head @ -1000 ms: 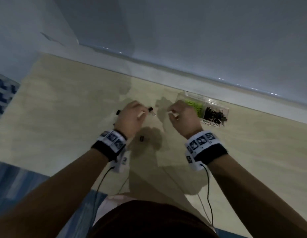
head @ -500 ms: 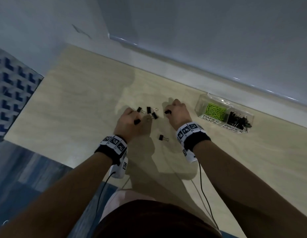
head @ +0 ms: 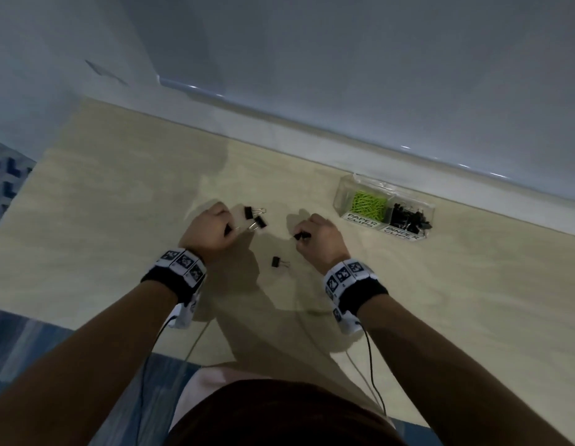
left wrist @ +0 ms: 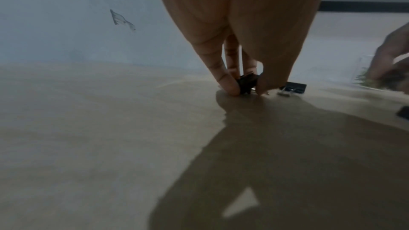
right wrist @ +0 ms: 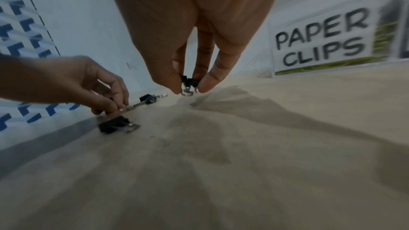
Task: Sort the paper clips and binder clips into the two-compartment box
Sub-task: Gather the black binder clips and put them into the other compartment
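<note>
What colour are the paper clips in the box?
Bright lime green paper clips, clearest in the head view, in the clear box compartment labelled PAPER CLIPS.

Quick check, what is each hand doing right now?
Left hand: pinches a black binder clip on the table.
Right hand: pinches another binder clip, just above the table.

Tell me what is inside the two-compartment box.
The two-compartment box holds green paper clips in the section labelled PAPER CLIPS and black binder clips in the one labelled BINDER CLIPS. Whatever lies beneath each pile is covered.
</note>
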